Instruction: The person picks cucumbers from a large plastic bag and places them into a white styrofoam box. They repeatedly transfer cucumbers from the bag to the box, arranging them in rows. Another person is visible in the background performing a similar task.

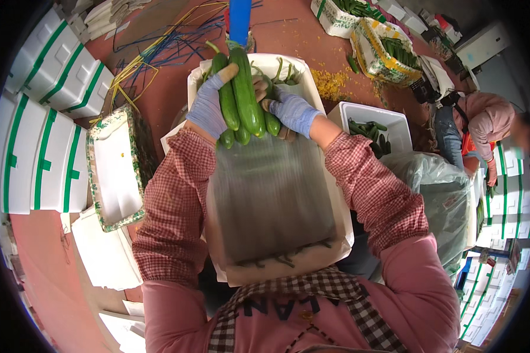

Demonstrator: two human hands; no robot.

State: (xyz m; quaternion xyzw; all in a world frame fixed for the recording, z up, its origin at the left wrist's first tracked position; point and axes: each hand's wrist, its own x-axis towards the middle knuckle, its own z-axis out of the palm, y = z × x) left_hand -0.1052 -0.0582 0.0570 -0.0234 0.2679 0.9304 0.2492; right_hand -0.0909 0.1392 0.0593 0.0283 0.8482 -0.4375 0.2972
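Note:
A bunch of several green cucumbers (246, 99) is gathered between my hands over the far end of a paper-lined box (345, 229). My left hand (210, 108), in a blue-grey glove with brownish fingertips, grips the bunch from the left, its thumb across the top. From the right, my right hand (293, 112), gloved alike, clasps the bunch; some of its fingers are hidden. A dark, translucent sheet (274, 198) covers most of the box. Cucumber stems (285, 260) stick out past its near edge, and others (287, 73) show at the far end.
Right of the box stand a white foam box (397, 110) of cucumbers and a clear plastic bag (441, 207). Another person (481, 123) bends beyond. White foam boxes (35, 150) with green tape are stacked left, near a taped open box (117, 167). Loose straps (159, 48) litter the floor.

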